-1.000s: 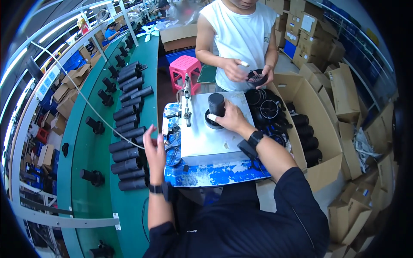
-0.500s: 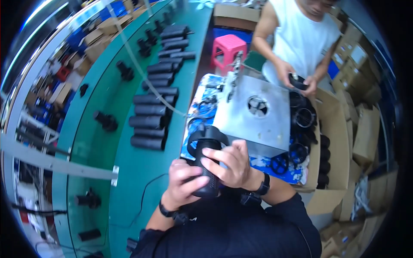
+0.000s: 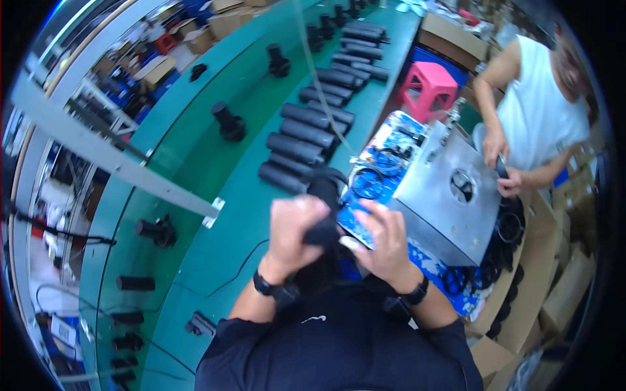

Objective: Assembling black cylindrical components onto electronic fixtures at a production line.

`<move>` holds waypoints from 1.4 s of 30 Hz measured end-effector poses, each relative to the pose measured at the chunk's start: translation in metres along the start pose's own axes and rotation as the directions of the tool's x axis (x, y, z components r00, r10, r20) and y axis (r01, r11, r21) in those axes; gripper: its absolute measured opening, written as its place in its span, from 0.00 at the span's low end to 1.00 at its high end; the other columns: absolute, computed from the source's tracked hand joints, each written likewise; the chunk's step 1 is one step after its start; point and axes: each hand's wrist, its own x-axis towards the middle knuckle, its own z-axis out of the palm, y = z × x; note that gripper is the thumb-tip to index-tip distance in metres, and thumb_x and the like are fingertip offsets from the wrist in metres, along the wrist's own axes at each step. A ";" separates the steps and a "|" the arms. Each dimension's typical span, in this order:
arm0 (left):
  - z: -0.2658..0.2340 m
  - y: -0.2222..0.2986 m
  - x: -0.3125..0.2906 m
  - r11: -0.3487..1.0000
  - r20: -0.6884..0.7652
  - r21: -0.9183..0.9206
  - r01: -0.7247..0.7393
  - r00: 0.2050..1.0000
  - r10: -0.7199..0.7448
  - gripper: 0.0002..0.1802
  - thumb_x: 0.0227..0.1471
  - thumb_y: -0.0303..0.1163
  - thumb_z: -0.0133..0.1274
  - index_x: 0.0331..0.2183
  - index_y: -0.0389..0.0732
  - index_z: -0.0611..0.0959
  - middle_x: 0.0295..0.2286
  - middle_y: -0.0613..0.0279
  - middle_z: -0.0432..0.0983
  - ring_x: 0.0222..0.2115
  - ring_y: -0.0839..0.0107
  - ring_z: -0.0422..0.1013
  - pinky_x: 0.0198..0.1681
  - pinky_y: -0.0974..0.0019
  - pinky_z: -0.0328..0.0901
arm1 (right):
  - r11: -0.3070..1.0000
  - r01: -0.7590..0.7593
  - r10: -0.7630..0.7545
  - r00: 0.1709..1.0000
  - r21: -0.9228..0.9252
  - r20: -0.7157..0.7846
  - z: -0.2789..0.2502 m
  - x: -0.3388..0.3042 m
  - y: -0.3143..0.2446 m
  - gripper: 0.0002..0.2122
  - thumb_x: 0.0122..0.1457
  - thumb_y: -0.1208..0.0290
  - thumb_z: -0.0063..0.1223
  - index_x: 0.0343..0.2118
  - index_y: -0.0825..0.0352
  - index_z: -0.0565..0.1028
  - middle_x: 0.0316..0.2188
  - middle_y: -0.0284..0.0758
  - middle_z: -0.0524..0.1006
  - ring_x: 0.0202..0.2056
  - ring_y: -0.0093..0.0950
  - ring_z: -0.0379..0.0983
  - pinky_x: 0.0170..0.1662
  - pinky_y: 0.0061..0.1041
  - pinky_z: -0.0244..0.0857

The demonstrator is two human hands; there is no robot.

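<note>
Your left hand (image 3: 293,229) is curled on the black cylinder (image 3: 324,192), fingers closed about its lower, nearer part; motion blur hides the exact contact. Your right hand (image 3: 386,242) looks free: fingers parted and bent, the thumb with its white wrap (image 3: 349,243) just beside the cylinder's lower end. Touch there: can't tell.

Cylinder sits between your two hands, in front of your chest, immediately right of the left fingers. Long axis points away from you, tipped a little right at the far end, where a wider ring shows. Left is the nearer hand.

Pose: both elbows bent, forearms angled inward, dark wristbands on each.

Further out: green bench (image 3: 238,228) to your left, with a row of black tubes (image 3: 306,135); blue table (image 3: 417,257) to your right, bearing a metal box (image 3: 430,208).
</note>
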 end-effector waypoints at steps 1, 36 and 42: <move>-0.012 -0.024 -0.001 0.978 -0.091 0.152 0.146 0.987 -0.133 0.36 0.46 0.33 0.73 0.57 0.43 0.78 0.50 0.50 0.77 0.49 0.51 0.74 0.50 0.52 0.68 | 0.995 -0.099 0.099 0.994 -0.008 0.043 0.001 -0.003 0.003 0.25 0.51 0.72 0.74 0.53 0.62 0.76 0.53 0.39 0.79 0.36 0.30 0.74 0.43 0.33 0.67; 0.006 -0.279 -0.034 0.600 -0.116 -0.023 0.800 0.594 -0.796 0.33 0.73 0.51 0.48 0.62 0.33 0.77 0.56 0.47 0.78 0.56 0.60 0.74 0.61 0.60 0.66 | 0.508 -0.787 0.662 0.617 0.352 0.424 -0.052 -0.118 0.022 0.14 0.59 0.76 0.69 0.47 0.65 0.80 0.50 0.33 0.78 0.32 0.15 0.70 0.36 0.17 0.64; 0.007 -0.151 0.026 0.714 0.000 -0.305 0.630 0.750 -0.662 0.33 0.69 0.39 0.57 0.67 0.34 0.70 0.52 0.55 0.76 0.52 0.65 0.73 0.60 0.61 0.67 | 0.404 -0.815 0.693 0.569 0.416 0.442 -0.054 -0.105 0.023 0.17 0.59 0.74 0.70 0.50 0.65 0.79 0.51 0.33 0.79 0.32 0.16 0.70 0.37 0.18 0.66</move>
